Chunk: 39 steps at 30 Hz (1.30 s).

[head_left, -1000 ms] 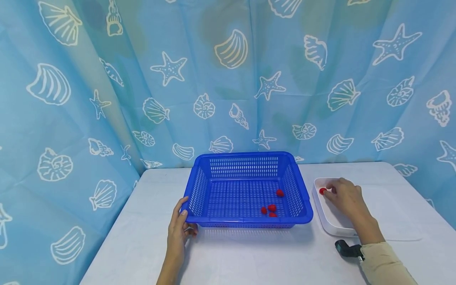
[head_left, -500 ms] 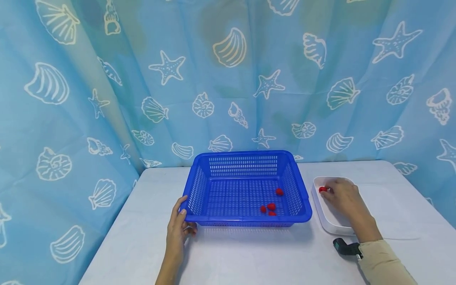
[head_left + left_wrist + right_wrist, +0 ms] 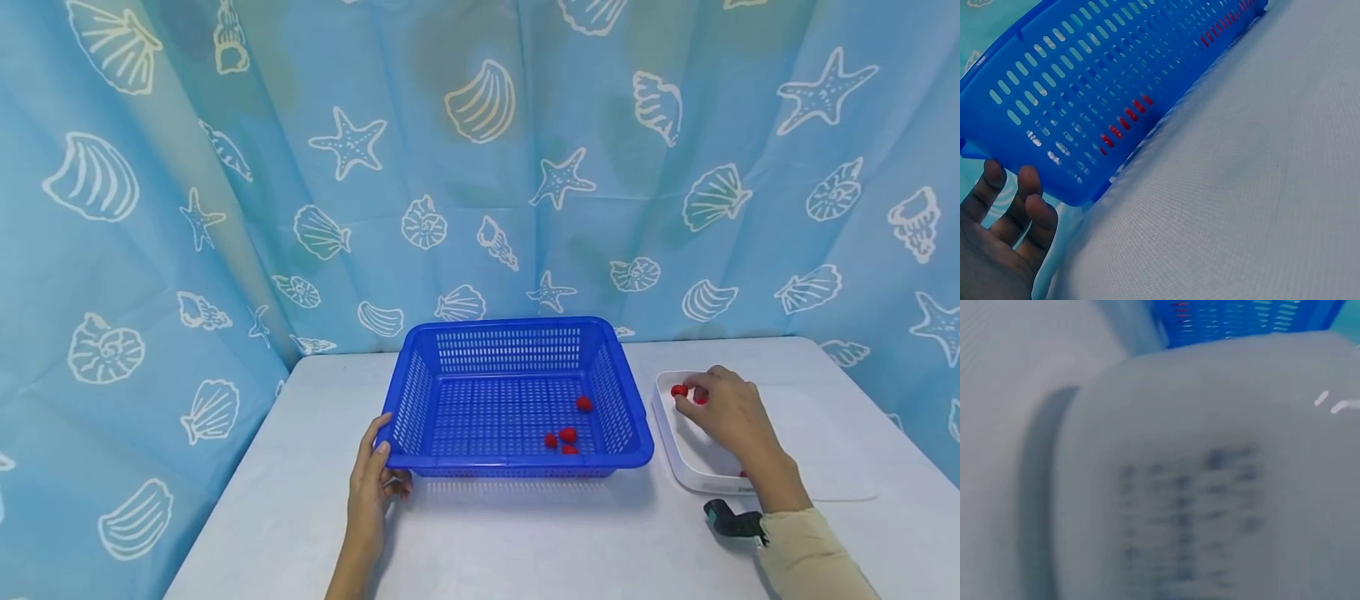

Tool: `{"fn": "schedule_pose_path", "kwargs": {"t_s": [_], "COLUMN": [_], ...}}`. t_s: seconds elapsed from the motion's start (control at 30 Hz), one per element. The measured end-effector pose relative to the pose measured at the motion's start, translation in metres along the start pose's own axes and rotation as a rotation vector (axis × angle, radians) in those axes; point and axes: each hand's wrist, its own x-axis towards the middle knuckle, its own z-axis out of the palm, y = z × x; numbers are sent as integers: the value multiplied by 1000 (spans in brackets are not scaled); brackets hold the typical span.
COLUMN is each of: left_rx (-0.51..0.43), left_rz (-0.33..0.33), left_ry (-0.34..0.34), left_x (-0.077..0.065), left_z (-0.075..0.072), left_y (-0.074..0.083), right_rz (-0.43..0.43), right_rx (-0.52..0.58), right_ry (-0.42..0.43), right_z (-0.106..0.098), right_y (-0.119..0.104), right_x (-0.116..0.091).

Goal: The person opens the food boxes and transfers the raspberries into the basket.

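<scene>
My left hand (image 3: 367, 479) grips the near left corner of a blue slotted plastic basket (image 3: 517, 462); in the left wrist view its fingers (image 3: 1041, 215) curl beneath the rim. Several small red berry-like pieces, one a red piece (image 3: 567, 435), lie in the basket's right part. Over a shallow white container (image 3: 701, 482), my right hand (image 3: 731, 412) pinches a red berry-like piece (image 3: 679, 390) between thumb and fingertips. Another red piece (image 3: 701, 395) shows in the gap behind the thumb. The right wrist view shows only the container's blurred wall (image 3: 1297, 487), not the fingers.
A black wrist-camera mount (image 3: 731, 521) sits by the right sleeve (image 3: 813, 554). Right of the container lies a flat translucent sheet or lid (image 3: 832, 450). The white-covered table (image 3: 517, 542) ends at a blue shell-patterned curtain (image 3: 450, 167).
The right hand has lifted slightly and its fingers have shifted, so a second red piece now shows. A bit of red has appeared by the right wrist. The left hand keeps its hold.
</scene>
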Motion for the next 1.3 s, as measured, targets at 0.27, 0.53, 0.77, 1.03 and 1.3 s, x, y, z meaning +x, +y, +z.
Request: {"fn": "schedule_pose_path", "kwargs": {"t_s": [0.27,0.53,0.77,1.03,1.3], "left_rx": [14,26,27,18,9], "left_rz": [7,3,-4,3,6], "left_ry": [5,4,12,7,8], "left_x": [-1,-1,0,0,-1], "left_z": [1,1,2,3,2], "left_y": [3,2,2,5,5], "right_rz": [-32,-101,-196,-241,-254], "right_rx": [50,88,133,171,177], "right_ry": [67,132,174,172,141], "right_z": [-16,-33,-45,-49,-48], "right_y": [-13,-34,-54,-70,-81], "right_x": [-6,-13,-22,-30,-32]}}
